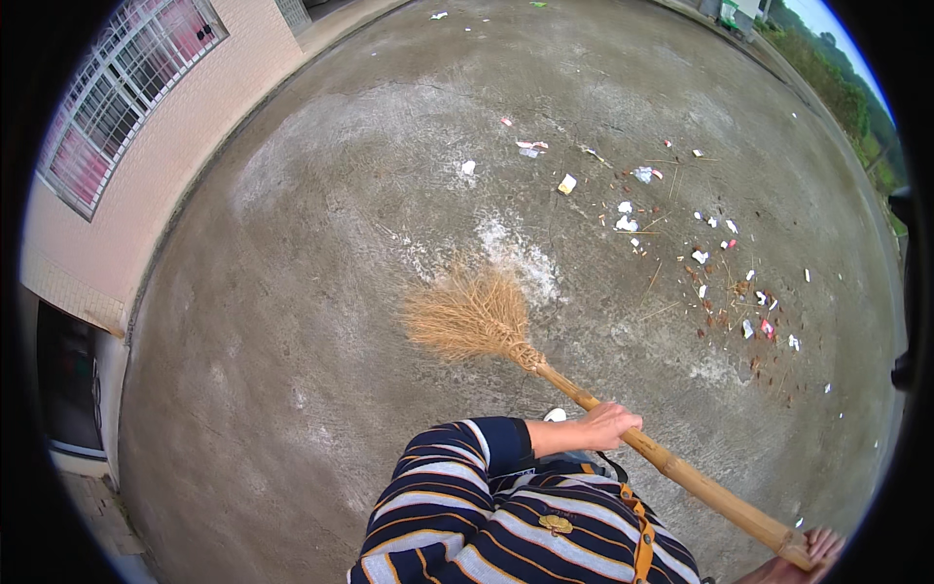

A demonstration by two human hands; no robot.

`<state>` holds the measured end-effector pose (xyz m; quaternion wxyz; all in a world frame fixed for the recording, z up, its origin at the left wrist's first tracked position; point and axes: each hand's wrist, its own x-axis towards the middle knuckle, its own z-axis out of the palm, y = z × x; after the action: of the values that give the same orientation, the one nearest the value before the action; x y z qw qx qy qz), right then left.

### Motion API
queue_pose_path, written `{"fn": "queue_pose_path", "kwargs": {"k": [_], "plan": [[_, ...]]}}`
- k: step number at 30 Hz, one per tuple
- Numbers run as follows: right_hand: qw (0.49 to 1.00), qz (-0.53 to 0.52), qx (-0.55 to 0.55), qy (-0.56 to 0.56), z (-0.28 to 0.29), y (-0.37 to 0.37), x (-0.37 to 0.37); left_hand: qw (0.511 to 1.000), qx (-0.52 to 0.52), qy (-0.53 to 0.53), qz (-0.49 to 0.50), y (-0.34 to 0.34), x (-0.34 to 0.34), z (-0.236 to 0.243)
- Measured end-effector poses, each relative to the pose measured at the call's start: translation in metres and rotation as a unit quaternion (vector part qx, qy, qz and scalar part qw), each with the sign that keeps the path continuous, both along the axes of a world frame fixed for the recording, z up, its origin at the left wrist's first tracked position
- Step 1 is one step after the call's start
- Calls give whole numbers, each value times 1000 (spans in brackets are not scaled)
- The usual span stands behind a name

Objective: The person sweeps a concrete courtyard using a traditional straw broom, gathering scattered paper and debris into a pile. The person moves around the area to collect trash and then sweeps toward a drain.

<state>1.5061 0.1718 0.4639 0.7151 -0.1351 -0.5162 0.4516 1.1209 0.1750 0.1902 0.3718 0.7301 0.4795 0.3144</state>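
Note:
A straw broom point(467, 313) with a long bamboo handle point(710, 492) slants from the middle of the concrete ground toward the lower right. My left hand point(608, 425) is closed round the handle below the bristles, beside my striped sleeve. At the lower right edge, my right hand point(819, 547) grips the handle near its upper end. The fanned bristles rest on or just over a pale white patch point(518, 253) on the ground. Scattered paper scraps point(628, 222), bits of straw and brown debris point(728, 316) lie ahead and to the right of the broom head.
A pink wall point(229, 88) with a barred window point(122, 92) and a dark doorway point(68, 375) runs along the left. Concrete ground point(292, 224) stretches around me, bordered by greenery point(839, 88) at the upper right. A small green object point(728, 17) stands at the far edge.

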Motion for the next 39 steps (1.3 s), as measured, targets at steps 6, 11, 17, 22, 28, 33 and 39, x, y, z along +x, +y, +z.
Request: {"fn": "queue_pose_path", "kwargs": {"k": [6,11,17,22,28,33,39], "plan": [[959,227,-163,38,-65,137,-160,946,-47,61,314,-53,-100,-33],[879,373,-287,-75,-112,147,-324,846,-139,129,498,-145,-172,-69],[708,614,-299,-182,-147,132,-513,712,-231,120,652,-242,-241,-111],[645,689,-267,-192,-136,123,-681,628,-231,135,730,-258,-325,-106],[617,740,-194,-185,-112,116,-825,590,-181,144,774,-257,-473,-99],[672,679,-167,-244,-113,124,-861,606,-156,190,756,-228,-597,-114],[799,473,-259,-265,-122,174,-784,755,-123,223,604,-97,-667,-137]]}}
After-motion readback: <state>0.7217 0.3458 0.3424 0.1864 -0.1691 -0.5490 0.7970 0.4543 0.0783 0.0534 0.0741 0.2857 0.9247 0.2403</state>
